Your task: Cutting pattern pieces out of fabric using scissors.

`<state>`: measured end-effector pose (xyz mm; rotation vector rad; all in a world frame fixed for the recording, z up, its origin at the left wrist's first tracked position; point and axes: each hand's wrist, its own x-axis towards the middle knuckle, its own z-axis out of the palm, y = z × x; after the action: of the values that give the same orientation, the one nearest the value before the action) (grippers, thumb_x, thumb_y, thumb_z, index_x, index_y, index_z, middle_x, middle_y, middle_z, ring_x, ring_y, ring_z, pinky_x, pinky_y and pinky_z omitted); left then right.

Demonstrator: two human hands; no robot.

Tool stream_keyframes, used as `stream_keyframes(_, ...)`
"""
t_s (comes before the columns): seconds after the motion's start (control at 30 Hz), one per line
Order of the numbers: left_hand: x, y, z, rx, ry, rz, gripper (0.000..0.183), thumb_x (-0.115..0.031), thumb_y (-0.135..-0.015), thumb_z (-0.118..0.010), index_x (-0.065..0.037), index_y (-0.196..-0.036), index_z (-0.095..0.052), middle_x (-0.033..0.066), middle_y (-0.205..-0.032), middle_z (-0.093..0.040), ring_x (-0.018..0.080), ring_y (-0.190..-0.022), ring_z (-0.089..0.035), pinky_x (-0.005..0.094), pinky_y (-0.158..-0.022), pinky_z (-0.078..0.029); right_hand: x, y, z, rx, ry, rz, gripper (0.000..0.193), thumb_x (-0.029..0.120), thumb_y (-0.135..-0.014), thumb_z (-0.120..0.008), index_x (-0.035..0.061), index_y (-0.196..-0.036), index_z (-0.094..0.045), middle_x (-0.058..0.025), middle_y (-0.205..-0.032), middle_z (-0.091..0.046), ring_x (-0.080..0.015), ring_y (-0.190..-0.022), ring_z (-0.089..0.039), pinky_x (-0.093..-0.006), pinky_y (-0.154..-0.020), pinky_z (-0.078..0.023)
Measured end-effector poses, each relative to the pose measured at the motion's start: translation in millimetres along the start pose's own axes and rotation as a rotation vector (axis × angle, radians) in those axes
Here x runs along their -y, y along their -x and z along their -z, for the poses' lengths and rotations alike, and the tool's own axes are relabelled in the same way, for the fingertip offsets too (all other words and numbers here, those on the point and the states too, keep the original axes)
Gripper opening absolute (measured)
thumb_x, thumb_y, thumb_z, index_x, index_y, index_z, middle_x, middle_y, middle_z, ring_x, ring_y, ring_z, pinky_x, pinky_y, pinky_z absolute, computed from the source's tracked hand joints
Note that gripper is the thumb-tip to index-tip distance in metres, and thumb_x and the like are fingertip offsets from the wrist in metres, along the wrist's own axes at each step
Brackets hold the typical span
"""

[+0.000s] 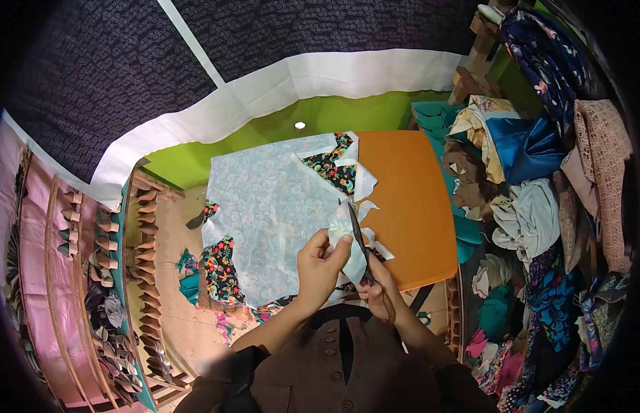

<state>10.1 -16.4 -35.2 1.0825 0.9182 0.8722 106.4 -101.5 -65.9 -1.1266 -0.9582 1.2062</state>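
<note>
The scissors point(358, 233) point away from the person, their long axis running from the handles near the person's front up to tips that lean a little to the left. They are over the right part of the cloth point(254, 189), close to where it gives way to the bare orange table point(411, 193). The blades are dark, long and narrow, and the handle end looks brownish; whether the blades are parted is too small to tell. The right hand point(379, 286) is closed around the handles, its forearm coming in from the lower right. The left hand point(323, 267) pinches a white scrap point(352, 267) between thumb and fingers, just beside the blades, its wrist bent inward and its forearm slanting up from the lower left. The two hands are near each other but apart. The cloth lies spread over the table, pale with a faint print, while black floral patches point(224, 272) show along its left edge and at its upper right corner.
</note>
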Motion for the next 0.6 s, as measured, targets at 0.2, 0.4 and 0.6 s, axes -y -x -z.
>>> stream_keyframes(0.2, -1.4, -15.4, 9.1, 0.073, -0.070, -0.128, 0.011, -0.010, -0.080, -0.057, 0.000, -0.084, -0.054, -0.0030, -0.063, -0.051, 0.0007, -0.054, -0.041, 0.0166, -0.046, -0.032, -7.0, -4.5, 11.4, -0.016, -0.020, -0.242, 0.081, 0.067, -0.067, -0.048, -0.0033, -0.107, -0.040, -0.0059, -0.084, -0.050, -0.0110, -0.072, -0.045, -0.0246, -0.062, -0.039)
stream_keyframes(0.4, -0.3, -21.2, 12.3, 0.117, -0.198, -0.107, 0.014, -0.014, -0.080, -0.059, -0.002, -0.084, -0.054, -0.0042, -0.060, -0.047, 0.0008, -0.053, -0.038, 0.0165, -0.046, -0.029, -9.0, -6.0, 11.1, -0.084, -0.157, -0.468, 0.083, 0.066, -0.065, -0.050, -0.0038, -0.108, -0.038, -0.0038, -0.079, -0.045, -0.0092, -0.068, -0.041, -0.0219, -0.059, -0.038)
stream_keyframes(0.6, -2.2, -9.1, -0.6, 0.084, -0.006, -0.054, 0.013, -0.010, -0.080, -0.058, -0.001, -0.087, -0.052, -0.0033, -0.065, -0.052, 0.0007, -0.057, -0.042, 0.0160, -0.049, -0.032, -19.7, 0.9, 8.0, -0.032, 0.008, 0.019, 0.086, 0.066, -0.066, -0.049, -0.0050, -0.112, -0.034, -0.0014, -0.075, -0.041, -0.0079, -0.065, -0.038, -0.0185, -0.056, -0.035)
